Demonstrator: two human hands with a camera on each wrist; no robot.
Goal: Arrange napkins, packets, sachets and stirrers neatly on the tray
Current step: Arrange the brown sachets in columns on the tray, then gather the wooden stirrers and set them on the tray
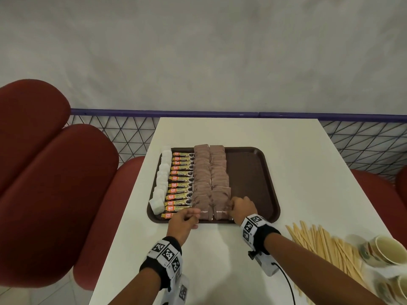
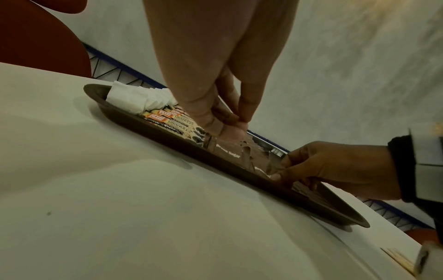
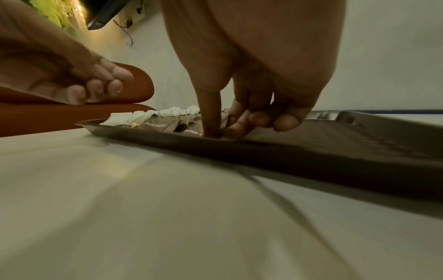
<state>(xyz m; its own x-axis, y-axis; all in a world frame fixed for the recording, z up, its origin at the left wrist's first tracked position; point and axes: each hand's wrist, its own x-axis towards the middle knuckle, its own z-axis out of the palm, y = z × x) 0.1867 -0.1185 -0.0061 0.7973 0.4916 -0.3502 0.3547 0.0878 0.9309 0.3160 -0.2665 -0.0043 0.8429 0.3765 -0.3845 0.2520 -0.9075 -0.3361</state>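
White table (image 1: 275, 164) against a grey wall, red seats either side. Brown tray (image 1: 253, 172) filled from the left: napkins (image 1: 164, 175), coffee packets (image 1: 181, 183), two rows of brown sugar sachets (image 1: 210, 172). Right hand (image 1: 241, 209) curled, pinching the nearest sachet at the tray's near edge; left hand (image 1: 184, 220) loosely curled, empty, just above the near rim. Probably squaring off the sachet rows. Stirrers (image 1: 326, 245) lay loose on the table, well right of the tray; next, likely gathered and aligned into the bare right strip.
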